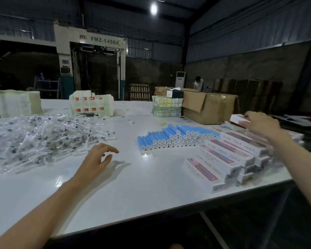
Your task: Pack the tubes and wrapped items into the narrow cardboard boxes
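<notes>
Right hand grips a narrow white-and-pink cardboard box.
Left hand, relaxed and empty, hovers left of stacked blue plastic tubes.

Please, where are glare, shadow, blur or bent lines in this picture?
Head view: one round ceiling lamp lights a dim hall; glare on the glossy white table before the blue white-capped tubes; the left hand casts a soft shadow rightwards; the wide lens stretches the frame's corners; the right hand, gripping a narrow white cardboard box, looks slightly blurred.
</notes>
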Action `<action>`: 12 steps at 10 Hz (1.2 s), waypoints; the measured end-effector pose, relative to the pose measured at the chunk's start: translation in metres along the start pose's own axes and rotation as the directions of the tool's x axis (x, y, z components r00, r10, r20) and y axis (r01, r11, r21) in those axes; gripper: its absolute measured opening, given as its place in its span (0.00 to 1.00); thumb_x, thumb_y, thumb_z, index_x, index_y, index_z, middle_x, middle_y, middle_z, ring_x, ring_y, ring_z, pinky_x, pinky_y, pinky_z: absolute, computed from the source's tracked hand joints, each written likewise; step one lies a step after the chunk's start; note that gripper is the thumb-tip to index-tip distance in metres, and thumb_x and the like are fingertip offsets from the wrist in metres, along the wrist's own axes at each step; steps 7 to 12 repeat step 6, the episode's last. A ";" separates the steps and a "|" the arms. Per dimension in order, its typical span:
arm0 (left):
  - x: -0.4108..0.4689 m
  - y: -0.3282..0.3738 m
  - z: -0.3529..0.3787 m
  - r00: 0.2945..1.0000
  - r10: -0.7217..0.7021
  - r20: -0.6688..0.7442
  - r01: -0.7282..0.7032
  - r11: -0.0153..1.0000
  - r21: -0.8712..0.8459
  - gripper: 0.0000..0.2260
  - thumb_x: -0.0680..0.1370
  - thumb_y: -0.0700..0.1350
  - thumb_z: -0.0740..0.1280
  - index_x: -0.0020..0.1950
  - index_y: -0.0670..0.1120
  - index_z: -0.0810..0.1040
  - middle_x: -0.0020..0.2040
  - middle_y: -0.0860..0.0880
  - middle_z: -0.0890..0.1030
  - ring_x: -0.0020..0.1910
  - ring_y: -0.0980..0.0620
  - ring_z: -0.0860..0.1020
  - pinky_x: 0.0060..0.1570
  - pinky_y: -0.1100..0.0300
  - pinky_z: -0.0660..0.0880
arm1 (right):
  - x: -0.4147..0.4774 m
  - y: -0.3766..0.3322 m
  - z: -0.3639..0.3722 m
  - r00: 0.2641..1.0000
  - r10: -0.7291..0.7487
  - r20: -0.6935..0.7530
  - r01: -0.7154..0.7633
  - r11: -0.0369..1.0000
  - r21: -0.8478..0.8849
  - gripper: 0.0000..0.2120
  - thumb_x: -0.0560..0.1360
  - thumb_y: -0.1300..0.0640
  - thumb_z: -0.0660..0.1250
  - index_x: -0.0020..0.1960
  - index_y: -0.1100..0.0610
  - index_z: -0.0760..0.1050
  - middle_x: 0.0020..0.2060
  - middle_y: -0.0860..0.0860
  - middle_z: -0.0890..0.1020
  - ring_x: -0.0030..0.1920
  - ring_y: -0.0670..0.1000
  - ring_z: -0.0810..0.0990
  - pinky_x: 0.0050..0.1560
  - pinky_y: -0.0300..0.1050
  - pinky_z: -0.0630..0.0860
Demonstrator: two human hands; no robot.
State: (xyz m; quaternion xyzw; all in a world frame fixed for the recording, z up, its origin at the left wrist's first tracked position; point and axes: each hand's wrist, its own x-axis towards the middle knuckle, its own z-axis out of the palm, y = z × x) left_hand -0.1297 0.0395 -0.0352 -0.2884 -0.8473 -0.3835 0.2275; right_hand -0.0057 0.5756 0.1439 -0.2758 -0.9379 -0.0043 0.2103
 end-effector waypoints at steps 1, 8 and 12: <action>0.000 0.000 -0.001 1.000 -0.004 0.008 0.004 1.000 -0.005 0.15 0.84 0.35 0.67 0.57 0.55 0.85 0.59 0.55 0.80 0.63 0.51 0.76 0.64 0.49 0.76 | -0.003 0.019 0.009 0.998 0.010 0.064 -0.008 0.999 -0.034 0.19 0.83 0.44 0.65 0.68 0.55 0.75 0.63 0.59 0.80 0.62 0.62 0.79 0.59 0.56 0.77; -0.003 0.003 -0.001 0.999 -0.047 0.018 0.048 0.999 -0.021 0.16 0.84 0.34 0.67 0.54 0.55 0.86 0.58 0.54 0.80 0.65 0.51 0.74 0.64 0.47 0.75 | 0.007 0.016 0.047 0.987 -0.027 -0.159 -0.014 0.968 -0.250 0.22 0.83 0.42 0.63 0.72 0.55 0.72 0.67 0.60 0.76 0.68 0.62 0.74 0.66 0.60 0.73; -0.003 0.003 -0.001 0.999 -0.047 0.018 0.048 0.999 -0.021 0.16 0.84 0.34 0.67 0.54 0.55 0.86 0.58 0.54 0.80 0.65 0.51 0.74 0.64 0.47 0.75 | 0.007 0.016 0.047 0.987 -0.027 -0.159 -0.014 0.968 -0.250 0.22 0.83 0.42 0.63 0.72 0.55 0.72 0.67 0.60 0.76 0.68 0.62 0.74 0.66 0.60 0.73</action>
